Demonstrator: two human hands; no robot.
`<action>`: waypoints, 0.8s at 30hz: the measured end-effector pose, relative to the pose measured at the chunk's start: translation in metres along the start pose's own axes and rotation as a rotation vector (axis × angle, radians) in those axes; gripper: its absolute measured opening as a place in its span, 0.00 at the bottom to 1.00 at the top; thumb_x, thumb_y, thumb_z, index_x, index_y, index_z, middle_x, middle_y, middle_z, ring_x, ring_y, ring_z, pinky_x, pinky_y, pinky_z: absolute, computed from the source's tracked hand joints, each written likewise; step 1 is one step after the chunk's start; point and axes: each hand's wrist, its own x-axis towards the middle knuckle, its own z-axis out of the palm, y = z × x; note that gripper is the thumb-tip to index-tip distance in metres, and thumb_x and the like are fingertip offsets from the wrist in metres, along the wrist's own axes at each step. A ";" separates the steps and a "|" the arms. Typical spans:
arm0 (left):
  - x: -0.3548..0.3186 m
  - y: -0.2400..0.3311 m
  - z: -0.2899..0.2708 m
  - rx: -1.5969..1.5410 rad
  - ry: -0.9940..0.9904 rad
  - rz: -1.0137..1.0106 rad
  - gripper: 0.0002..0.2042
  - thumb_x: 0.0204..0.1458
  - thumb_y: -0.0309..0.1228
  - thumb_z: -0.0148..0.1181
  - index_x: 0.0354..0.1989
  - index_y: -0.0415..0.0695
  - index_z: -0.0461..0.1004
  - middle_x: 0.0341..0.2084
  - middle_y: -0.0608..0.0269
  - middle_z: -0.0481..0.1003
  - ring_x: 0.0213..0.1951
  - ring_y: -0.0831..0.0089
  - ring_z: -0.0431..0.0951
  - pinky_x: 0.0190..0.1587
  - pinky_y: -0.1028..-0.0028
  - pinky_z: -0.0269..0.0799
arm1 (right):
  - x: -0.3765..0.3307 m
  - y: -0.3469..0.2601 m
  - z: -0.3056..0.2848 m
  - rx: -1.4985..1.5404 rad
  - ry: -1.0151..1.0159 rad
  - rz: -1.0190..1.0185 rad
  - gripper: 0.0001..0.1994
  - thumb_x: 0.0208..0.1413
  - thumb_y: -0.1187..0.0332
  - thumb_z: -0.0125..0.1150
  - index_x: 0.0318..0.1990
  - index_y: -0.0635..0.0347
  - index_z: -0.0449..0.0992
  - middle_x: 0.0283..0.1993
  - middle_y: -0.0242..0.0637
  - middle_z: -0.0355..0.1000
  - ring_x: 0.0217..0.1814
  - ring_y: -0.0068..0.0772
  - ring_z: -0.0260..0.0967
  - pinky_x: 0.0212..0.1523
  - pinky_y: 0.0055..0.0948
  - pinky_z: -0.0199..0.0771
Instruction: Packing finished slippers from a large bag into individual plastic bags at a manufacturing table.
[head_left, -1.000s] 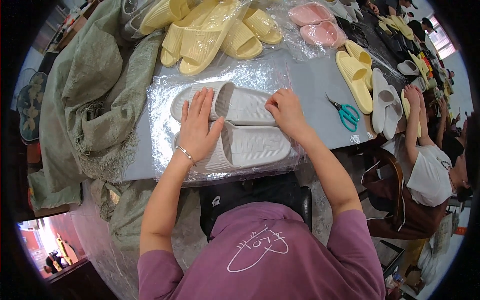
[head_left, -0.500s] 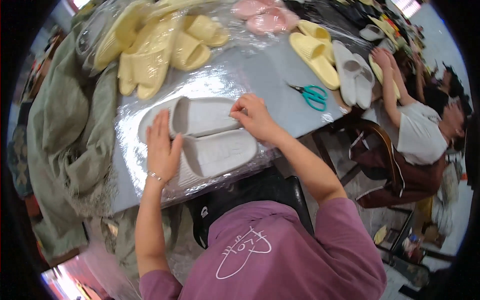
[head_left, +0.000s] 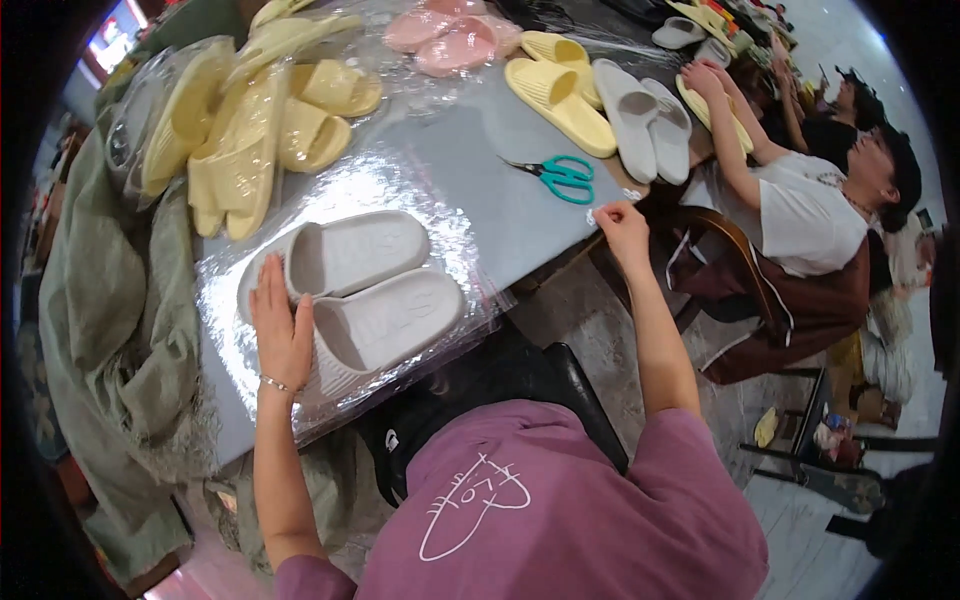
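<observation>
My left hand (head_left: 280, 330) lies flat on a pair of pale grey moulded foam slides (head_left: 360, 290), packed side by side inside a clear, crinkly plastic bag (head_left: 440, 215) on the grey table. Both slides lie soles down, toes pointing right. My right hand (head_left: 622, 225) pinches a small white scrap (head_left: 592, 214) at the table's edge.

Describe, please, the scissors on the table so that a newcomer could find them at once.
Start at the grey table and go to its near right edge, just beyond the person's right hand. The scissors lie flat there on bare tabletop, short of the yellow slides. Their teal handles set them apart from all the footwear around.
</observation>
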 end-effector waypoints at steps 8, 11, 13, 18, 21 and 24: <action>-0.067 -0.070 -0.010 -0.033 0.080 -0.079 0.26 0.60 0.34 0.35 0.66 0.37 0.46 0.66 0.49 0.47 0.67 0.55 0.44 0.67 0.59 0.35 | -0.037 -0.120 0.042 -0.065 -0.001 -0.591 0.04 0.47 0.69 0.59 0.32 0.57 0.74 0.32 0.36 0.70 0.38 0.39 0.66 0.41 0.38 0.62; -0.085 -0.095 0.001 0.152 -0.059 -0.132 0.26 0.59 0.32 0.35 0.65 0.37 0.47 0.65 0.50 0.49 0.67 0.56 0.45 0.67 0.58 0.35 | -0.076 -0.188 0.120 0.048 -0.239 -0.916 0.10 0.44 0.67 0.62 0.35 0.58 0.76 0.39 0.40 0.69 0.43 0.43 0.64 0.50 0.39 0.59; -0.096 -0.100 -0.001 0.277 -0.080 -0.115 0.25 0.58 0.31 0.36 0.65 0.37 0.48 0.65 0.51 0.50 0.67 0.57 0.46 0.67 0.58 0.35 | -0.107 -0.242 0.148 0.047 -0.476 -0.956 0.18 0.44 0.62 0.63 0.43 0.58 0.72 0.43 0.39 0.68 0.49 0.41 0.63 0.51 0.39 0.59; -0.094 -0.088 -0.006 0.248 -0.053 -0.106 0.25 0.58 0.30 0.36 0.65 0.37 0.49 0.65 0.51 0.50 0.67 0.57 0.47 0.67 0.58 0.36 | -0.125 -0.237 0.186 -0.086 -0.422 -1.114 0.11 0.42 0.65 0.59 0.35 0.56 0.70 0.38 0.35 0.66 0.44 0.36 0.63 0.43 0.37 0.60; -0.092 -0.088 0.001 0.289 -0.072 -0.134 0.26 0.57 0.30 0.36 0.65 0.36 0.49 0.65 0.51 0.50 0.67 0.56 0.47 0.67 0.59 0.37 | -0.101 -0.211 0.156 -0.100 -0.408 -1.080 0.10 0.40 0.69 0.58 0.33 0.56 0.70 0.37 0.35 0.65 0.43 0.36 0.63 0.42 0.36 0.60; -0.091 -0.086 0.002 0.310 -0.079 -0.137 0.25 0.58 0.31 0.36 0.64 0.35 0.49 0.65 0.50 0.50 0.66 0.56 0.47 0.67 0.59 0.38 | -0.065 -0.184 0.108 -0.172 -0.414 -0.872 0.11 0.39 0.74 0.55 0.34 0.60 0.70 0.38 0.40 0.66 0.43 0.42 0.63 0.42 0.36 0.62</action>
